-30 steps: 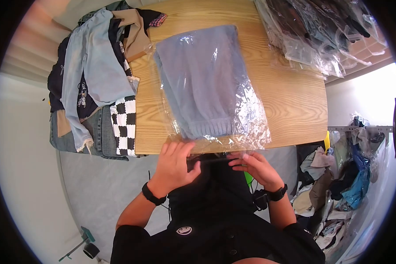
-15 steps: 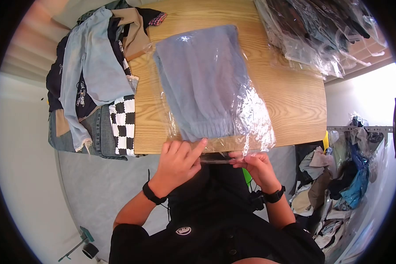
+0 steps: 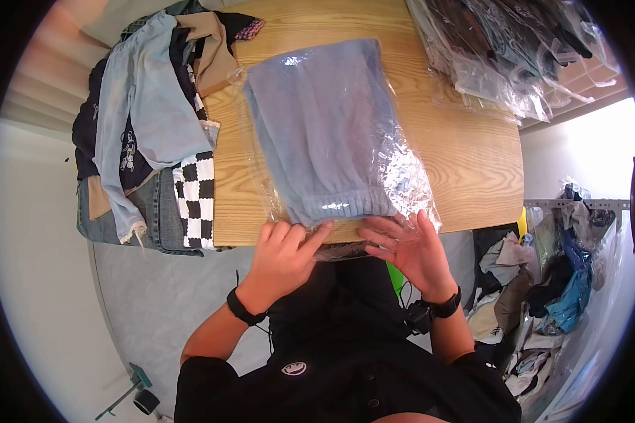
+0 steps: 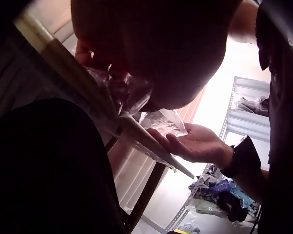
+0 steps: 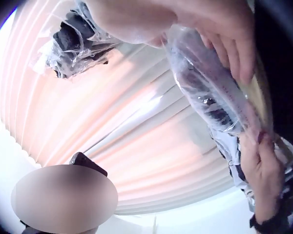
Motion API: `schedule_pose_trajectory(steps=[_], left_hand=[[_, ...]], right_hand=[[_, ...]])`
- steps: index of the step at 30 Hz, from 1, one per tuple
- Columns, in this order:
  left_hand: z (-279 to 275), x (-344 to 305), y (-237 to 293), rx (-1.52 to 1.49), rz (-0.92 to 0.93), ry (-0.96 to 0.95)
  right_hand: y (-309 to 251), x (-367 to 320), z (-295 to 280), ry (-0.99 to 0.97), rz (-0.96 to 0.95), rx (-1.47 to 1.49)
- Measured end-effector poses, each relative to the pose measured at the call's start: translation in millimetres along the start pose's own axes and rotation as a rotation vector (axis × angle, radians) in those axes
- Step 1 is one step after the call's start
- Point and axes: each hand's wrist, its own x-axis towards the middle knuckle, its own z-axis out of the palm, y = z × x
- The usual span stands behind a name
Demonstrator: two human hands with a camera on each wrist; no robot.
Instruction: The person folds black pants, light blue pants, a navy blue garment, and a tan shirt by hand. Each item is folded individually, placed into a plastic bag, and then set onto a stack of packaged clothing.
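Note:
Pale blue trousers (image 3: 317, 127), folded inside a clear plastic bag (image 3: 413, 176), lie on the wooden table with the elastic waistband towards the person. My left hand (image 3: 282, 261) grips the bag's near edge at the table's front, its index finger extended along it; in the right wrist view this hand (image 5: 263, 165) holds the bag's edge. With fingers spread and palm partly raised, my right hand (image 3: 416, 257) touches the plastic at the near right corner. The left wrist view shows the right hand (image 4: 193, 141) beside the film, its fingers not curled round it.
Loose clothes (image 3: 152, 99), including jeans and a checkered piece, are heaped along the left of the table (image 3: 473, 169). Bagged garments (image 3: 501, 49) are piled at the back right. Beyond the table's right edge, a shelf (image 3: 578, 204) stands near more clothes.
My right hand has let go of the bag's edge, opened its fingers and moved slightly up onto the plastic. My left index finger has straightened towards the waistband. The near flap hangs lower.

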Motion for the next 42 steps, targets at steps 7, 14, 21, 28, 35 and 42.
schedule_pose_trajectory(steps=[7,14,21,28,35,42], left_hand=[[3.1,-1.2,-5.0,-0.178,-0.044,0.043],[3.4,10.9,-4.0,-0.484,-0.143,0.062],[6.3,16.3,6.9,-0.531,-0.143,0.073],[18.3,20.7,6.1,-0.749,-0.252,0.258],[24.3,25.2,0.8,-0.825,-0.257,0.276],[21.9,38.0,-4.7,-0.797,-0.286,0.296]], right_hand=[[1.2,11.7,18.2,0.12,-0.075,0.094],[4.5,11.3,13.7,0.049,-0.079,0.058],[0.8,11.9,27.1,-0.03,0.0,0.025],[14.4,22.0,15.5,-0.036,0.011,0.051],[14.3,28.5,27.3,-0.046,0.023,0.118],[19.9,36.6,20.7,0.014,-0.037,0.136]])
